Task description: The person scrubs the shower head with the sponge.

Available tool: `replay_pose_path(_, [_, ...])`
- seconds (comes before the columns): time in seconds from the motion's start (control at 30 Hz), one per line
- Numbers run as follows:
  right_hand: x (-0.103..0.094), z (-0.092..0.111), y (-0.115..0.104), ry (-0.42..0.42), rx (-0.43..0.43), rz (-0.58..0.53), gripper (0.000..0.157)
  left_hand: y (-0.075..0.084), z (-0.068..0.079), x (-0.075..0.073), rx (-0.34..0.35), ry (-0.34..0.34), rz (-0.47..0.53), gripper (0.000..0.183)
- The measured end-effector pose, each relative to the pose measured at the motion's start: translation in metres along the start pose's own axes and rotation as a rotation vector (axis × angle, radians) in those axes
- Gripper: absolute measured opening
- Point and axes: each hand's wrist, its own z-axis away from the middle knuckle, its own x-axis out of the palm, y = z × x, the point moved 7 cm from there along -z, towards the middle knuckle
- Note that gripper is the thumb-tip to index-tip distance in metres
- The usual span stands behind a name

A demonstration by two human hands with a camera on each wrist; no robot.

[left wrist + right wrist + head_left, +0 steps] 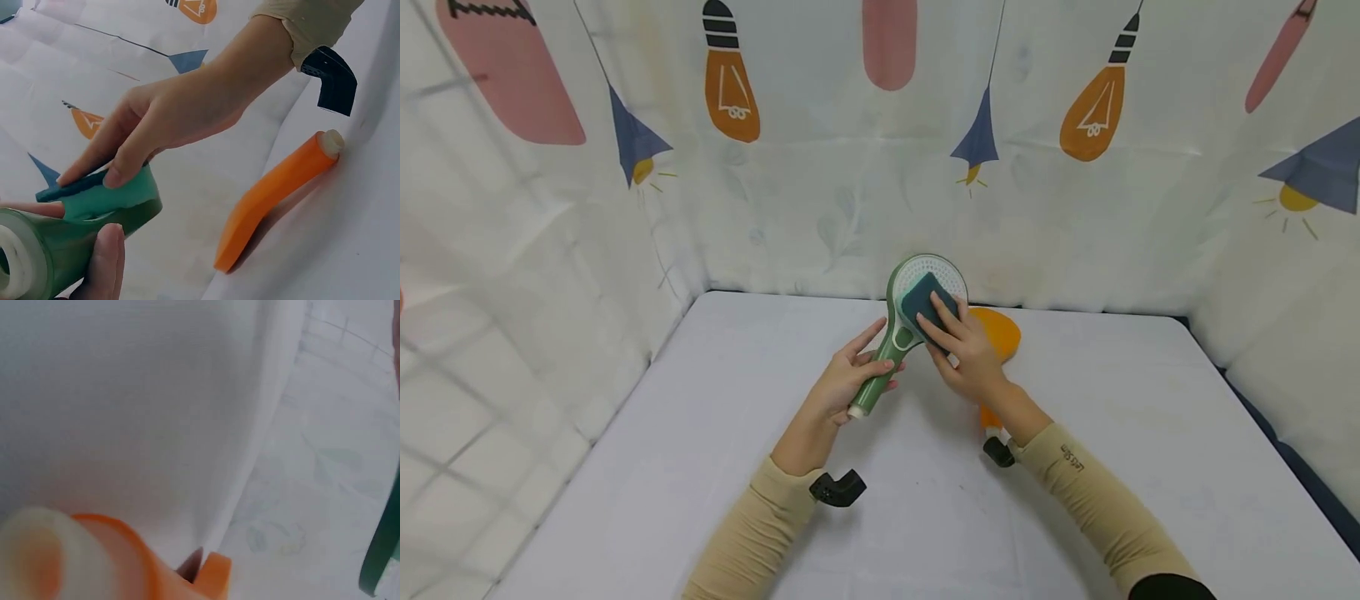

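A green shower head (880, 379) with a pale, dotted spray face is held up above the table, tilted with its face toward the head camera. My left hand (844, 379) grips its handle. Against the spray face my right hand (964, 348) holds a dark teal sponge (928, 302), fingers spread over its back. In the left wrist view the sponge's lighter green layer (115, 195) lies against the shower head, and the right hand's (169, 122) thumb and fingers pinch its edges. An orange shower head (997, 333) lies on the table behind the right hand, partly hidden by it.
A white cloth covers the table (737, 367). Behind it hangs a pale curtain (820, 192) printed with bulbs and lamps. Black camera mounts (838, 488) sit on both wrists, the right one close to the orange handle.
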Motion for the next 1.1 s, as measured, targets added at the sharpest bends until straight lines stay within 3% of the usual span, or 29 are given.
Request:
replay_pose_path(0.13, [-0.003,-0.005,-0.004,-0.042,-0.063,-0.018,0.046,-0.004,-0.002,0.001,-0.004,-0.015,-0.013,0.072])
replay_pose_path(0.27, [-0.011,-0.01,0.007,-0.04,-0.043,-0.007,0.044,-0.006,-0.002,0.003,-0.011,-0.019,-0.027,0.07])
replay_pose_path(0.4, [-0.017,-0.011,0.022,-0.017,0.057,0.017,0.045,-0.005,-0.001,0.005,-0.021,-0.024,-0.032,0.07])
replay_pose_path(0.6, [-0.021,-0.007,0.043,0.034,0.307,0.044,0.045,-0.007,0.0,0.005,-0.046,-0.018,-0.051,0.067])
replay_pose_path(0.7, [-0.018,-0.007,0.044,0.038,0.35,0.047,0.044,-0.008,0.0,0.004,-0.043,-0.024,-0.075,0.066])
replay_pose_path(0.8, [-0.011,-0.01,0.034,0.013,0.292,0.053,0.044,-0.008,0.0,0.004,-0.034,-0.033,-0.109,0.066])
replay_pose_path(0.97, [0.006,-0.016,0.002,-0.08,0.082,0.028,0.046,-0.009,0.002,0.006,-0.047,-0.05,-0.135,0.066])
replay_pose_path(1.1, [0.015,-0.021,-0.013,-0.136,-0.02,0.037,0.049,-0.008,0.002,0.008,-0.048,-0.065,-0.15,0.066])
